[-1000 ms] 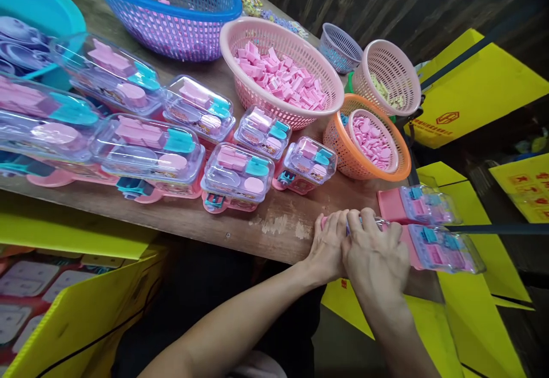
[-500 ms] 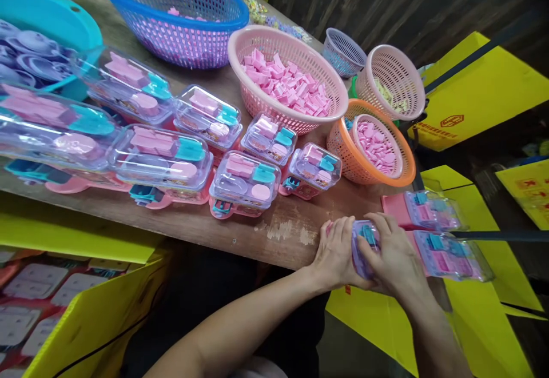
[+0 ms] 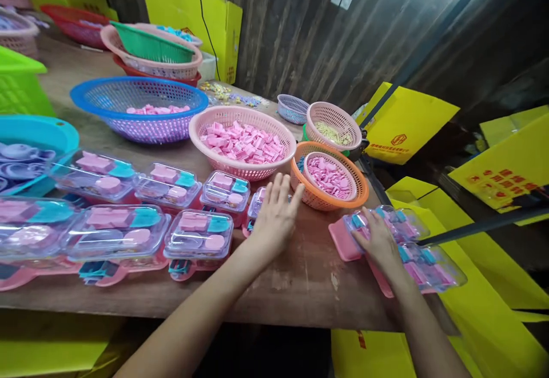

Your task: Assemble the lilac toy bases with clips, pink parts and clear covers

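My left hand (image 3: 274, 218) is over the rightmost clear-lidded toy case (image 3: 256, 203) of the back row, its fingers spread and hiding much of the case. On the right, my right hand (image 3: 380, 241) rests on a pink case with a clear lid (image 3: 354, 223), fingers apart; whether it grips the case is hard to see. Beside that hand lie two more cases, one behind (image 3: 405, 223) and one in front (image 3: 433, 266). Several cases with pink and teal pieces, such as this one (image 3: 199, 235), stand in two rows at the left.
Behind the cases stand a blue basket (image 3: 146, 123), a pink basket of pink pieces (image 3: 244, 166) and an orange basket (image 3: 315, 198) with a smaller one inside. A teal tub (image 3: 64, 138) is at the left. Yellow boxes (image 3: 407, 120) and a dark bar (image 3: 493, 218) are at the right.
The view has tilted up. Both hands have parted; the case they held between them now lies on the table under my right hand. My left hand has moved left to the back row.
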Available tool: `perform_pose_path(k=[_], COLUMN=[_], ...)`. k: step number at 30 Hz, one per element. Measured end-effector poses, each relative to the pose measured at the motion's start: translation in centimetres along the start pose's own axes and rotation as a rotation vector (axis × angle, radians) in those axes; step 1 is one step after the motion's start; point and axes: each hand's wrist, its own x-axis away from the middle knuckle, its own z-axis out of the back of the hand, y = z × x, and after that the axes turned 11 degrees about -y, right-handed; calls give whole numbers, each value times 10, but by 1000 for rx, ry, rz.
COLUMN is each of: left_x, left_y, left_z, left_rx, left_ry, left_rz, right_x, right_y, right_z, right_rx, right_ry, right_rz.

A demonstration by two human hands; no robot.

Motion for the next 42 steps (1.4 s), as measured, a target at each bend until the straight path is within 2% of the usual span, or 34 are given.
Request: perform_pose_path(k=[2,4,5,7,8,10,12,14,18,20,23,26,28,32,36,42], left_x=[-12,-15,-12,0,9,30,51,66,79,82,89,99,102,102,100,99], left_y=[-6,-1,6,22,31,41,41,34,23,29,49,67,71,68,65,65], left_z=[6,6,5,4,2,-4,-16,-35,-83,-102,-117,-121,-122,-129,-131,-123], left_rx=[-118,-176,-187,-159,-101,114,373,556,736,759,702,631,627,682,741,794], left_ry=[-67,-135,-154,-184,-215,-327,-395,-354,-199,-111,-4,0,-45,-108,-94,-49], left_rz=[114,210,261,342,341,217,49,-6,-16,-24,57,150,144,73,83,87], right_x=[-2,13,25,50,60,72,74,72,69,71,74,73,72,69,70,75], right_y=[-11,-43,-63,-101,-116,-131,-130,-121,-113,-116,-123,-129,-133,-140,-147,-160], right_z=[3,5,5,3,2,-1,-2,-2,3,7,14,22,26,29,29,32], right_rx=[-37,-187,-316,-624,-748,-923,-1006,-1040,-933,-829,-641,-410,-292,-145,-99,38], right_ry=[106,177,158,-25,-127,-261,-305,-332,-336,-335,-383,-420,-419,-383,-374,-313], right_rz=[-60,-59,-30,-20,-11,-18,-37,-54,-55,-62,-21,63,91,84,60,41])
